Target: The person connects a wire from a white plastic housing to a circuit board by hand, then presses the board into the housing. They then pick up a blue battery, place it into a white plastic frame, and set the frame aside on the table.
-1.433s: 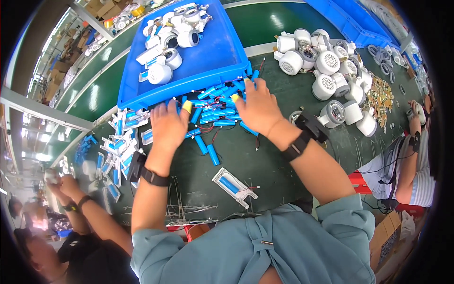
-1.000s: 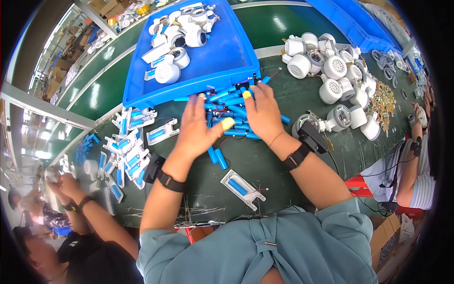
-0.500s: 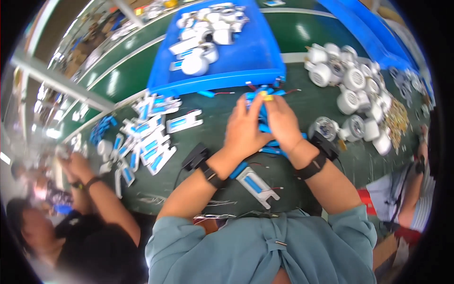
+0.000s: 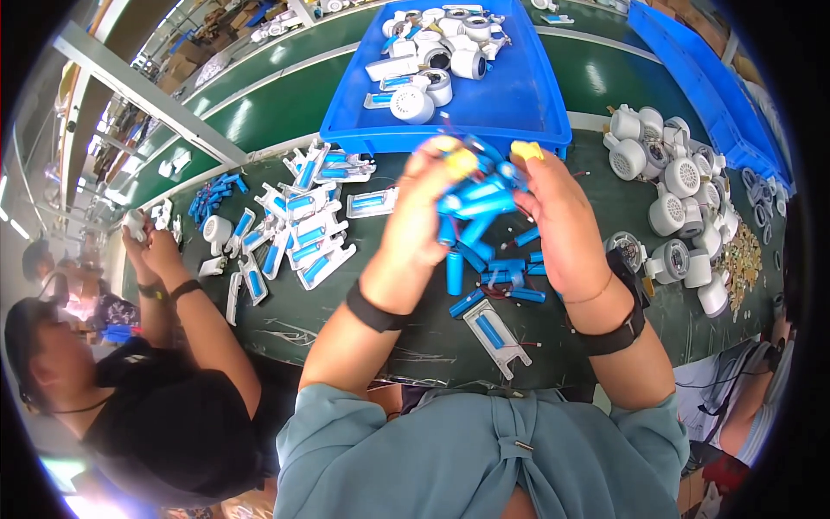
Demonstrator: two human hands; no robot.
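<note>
Between my hands is a loose bunch of blue cylindrical batteries (image 4: 481,201) with thin wires, raised over the dark green table. My left hand (image 4: 413,212), partly blurred, curls around the left side of the bunch. On the other side, my right hand (image 4: 562,227) cups it, with the thumb against the batteries. Yellow covers sit on some fingertips of both hands. Below lie several more blue batteries (image 4: 524,294) on the tabletop. Nearer to me is a white plastic holder (image 4: 494,339) with one blue battery set in it.
A blue tray (image 4: 450,138) of white housings stands at the far side. Left are piled white holders with batteries (image 4: 303,227) and a blue battery heap (image 4: 212,197). Right are round white housings (image 4: 670,212) and small brass-coloured parts (image 4: 739,259). A co-worker (image 4: 164,389) sits at the left.
My hands have moved apart and up from a closed position over the batteries, and the bunch now shows between them. The view has shifted, so the scene sits further right.
</note>
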